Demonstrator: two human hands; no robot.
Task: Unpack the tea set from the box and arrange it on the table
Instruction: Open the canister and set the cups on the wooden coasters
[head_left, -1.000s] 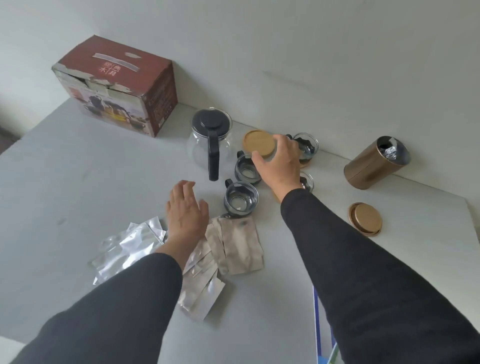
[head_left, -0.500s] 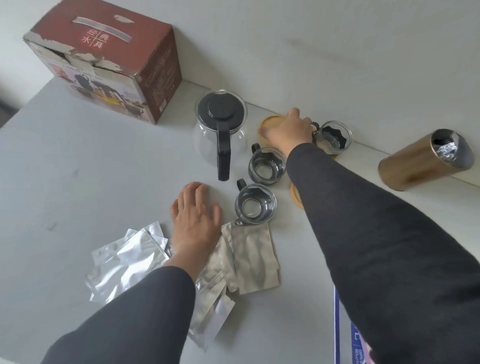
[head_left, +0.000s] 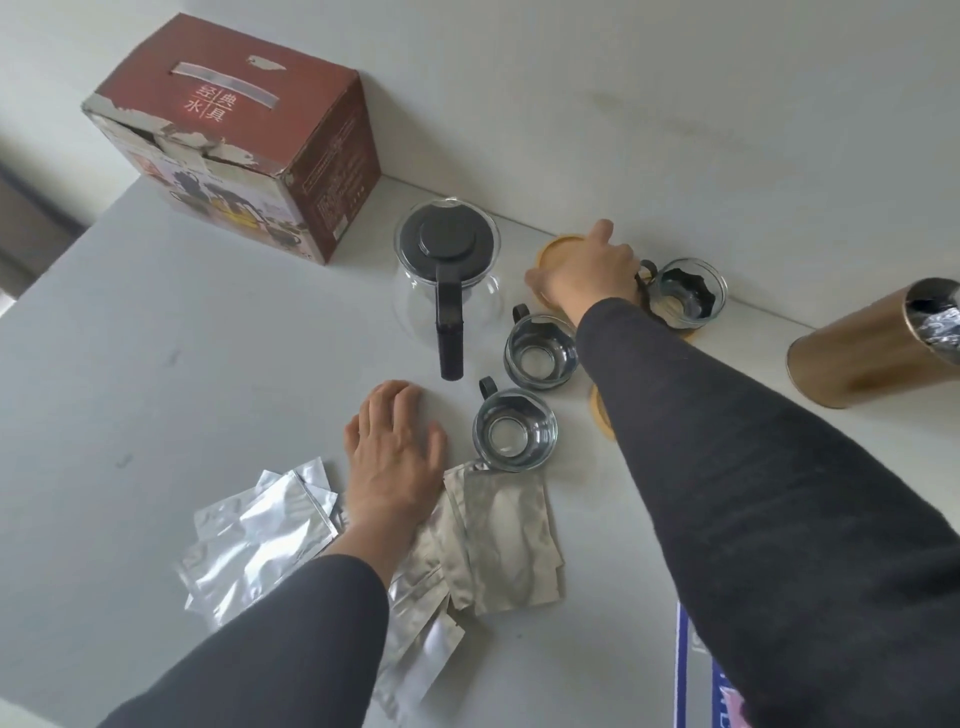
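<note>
A glass teapot with a black lid and handle stands near the wall. Right of it my right hand grips a round wooden coaster down on the table by the wall. Three glass cups with dark handles stand around: one just below my hand, one nearer me, one at the right on another coaster. Part of a further coaster shows under my right sleeve. My left hand lies flat and open on the table beside the foil packets. The red-brown box sits at the back left.
Silver foil packets and beige packets lie spread near my left wrist. A gold tea tin lies on its side at the right, its mouth open. The wall runs along the table's far edge. Blue printed packaging is at the bottom right.
My right hand carried the coaster from above the cups back toward the wall and set it down on the table. My left hand stayed flat. The view moved closer.
</note>
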